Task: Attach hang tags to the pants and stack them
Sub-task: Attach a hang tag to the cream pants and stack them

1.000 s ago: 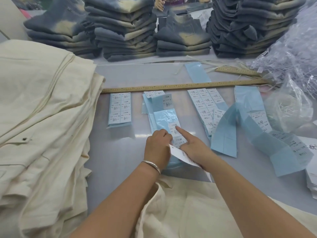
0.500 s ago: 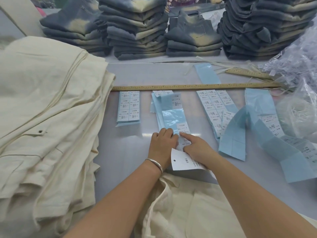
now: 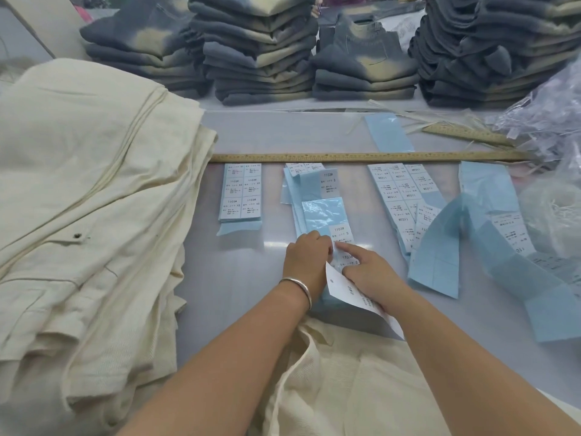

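Cream pants [image 3: 345, 382] lie in front of me at the table's near edge. A tall stack of cream pants [image 3: 88, 196] fills the left side. My right hand [image 3: 367, 275] holds a white hang tag [image 3: 349, 294] under its palm, and its forefinger touches the blue sticker sheet [image 3: 323, 215] in the middle. My left hand [image 3: 306, 259], with a silver bangle at the wrist, has curled fingers pressing on the same sheet's lower end, next to the right forefinger. White size stickers marked 1103# sit on that sheet.
A long wooden ruler [image 3: 361, 157] lies across the table beyond the sheets. More sticker sheets [image 3: 240, 193] [image 3: 402, 190] and blue backing strips [image 3: 471, 247] lie either side. Stacks of grey-blue jeans [image 3: 257, 48] line the far edge. Clear plastic bags [image 3: 553, 121] pile at the right.
The right hand's forefinger drew back toward me along the sheet and met the left fingers. The hang tag stayed under the right palm. The camera view shifted slightly.
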Tool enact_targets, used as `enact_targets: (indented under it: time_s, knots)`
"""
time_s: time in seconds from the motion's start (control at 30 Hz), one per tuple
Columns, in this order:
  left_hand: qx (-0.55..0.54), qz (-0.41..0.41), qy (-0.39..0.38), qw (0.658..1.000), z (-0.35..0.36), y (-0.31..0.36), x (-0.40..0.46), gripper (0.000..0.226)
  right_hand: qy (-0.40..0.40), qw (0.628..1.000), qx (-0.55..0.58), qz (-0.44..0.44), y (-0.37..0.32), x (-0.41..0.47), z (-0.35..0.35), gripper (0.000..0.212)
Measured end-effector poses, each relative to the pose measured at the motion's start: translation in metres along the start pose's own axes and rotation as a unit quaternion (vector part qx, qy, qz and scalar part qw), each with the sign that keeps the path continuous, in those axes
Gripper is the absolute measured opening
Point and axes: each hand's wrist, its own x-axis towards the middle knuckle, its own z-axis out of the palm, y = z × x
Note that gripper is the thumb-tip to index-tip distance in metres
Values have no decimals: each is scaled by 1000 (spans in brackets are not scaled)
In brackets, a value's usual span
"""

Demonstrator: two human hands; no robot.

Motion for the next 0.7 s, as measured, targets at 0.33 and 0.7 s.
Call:
enact_targets:
  time_s: [0.33, 0.7]
  knots:
    - [-335, -44, 100, 936, -3, -11, -22, 22, 0, 1000, 7, -16, 3, 0, 1, 60]
    - [-438, -111, 248, 857, -91, 1, -89, 20, 51, 973, 223, -19, -12, -54, -30, 80]
